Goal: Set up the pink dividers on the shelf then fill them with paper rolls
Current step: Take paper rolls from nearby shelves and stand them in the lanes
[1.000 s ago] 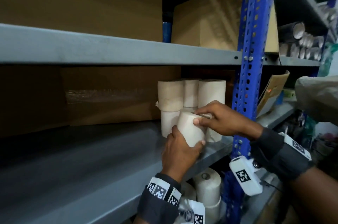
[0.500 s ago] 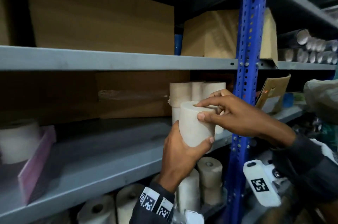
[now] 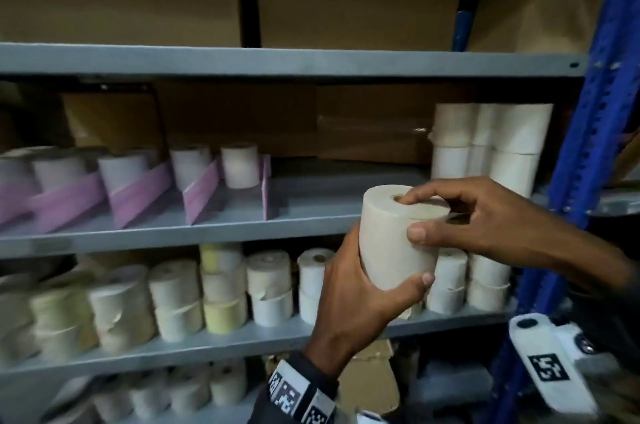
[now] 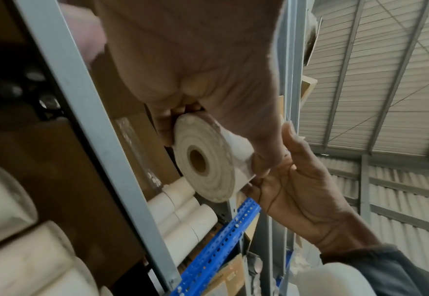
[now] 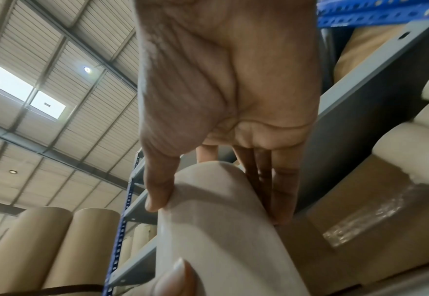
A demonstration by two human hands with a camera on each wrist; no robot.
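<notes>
The left hand [image 3: 349, 299] wraps around the lower half of a paper roll [image 3: 398, 236], thumb across its front, while the right hand [image 3: 485, 216] pinches the roll's top rim, one fingertip at the core hole. The roll is upright in the air, in front of the grey shelf [image 3: 311, 226]. To its left, pink dividers [image 3: 204, 195] stand on that shelf with rolls between them; stacked rolls [image 3: 491, 143] stand at the shelf's right end.

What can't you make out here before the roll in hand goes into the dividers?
- Head view: left dividers and their rolls are motion-blurred; the count is unclear.
- Head view: the roll, held by left hand and right hand, hides the shelf behind it.
- Wrist views: no dividers visible.
</notes>
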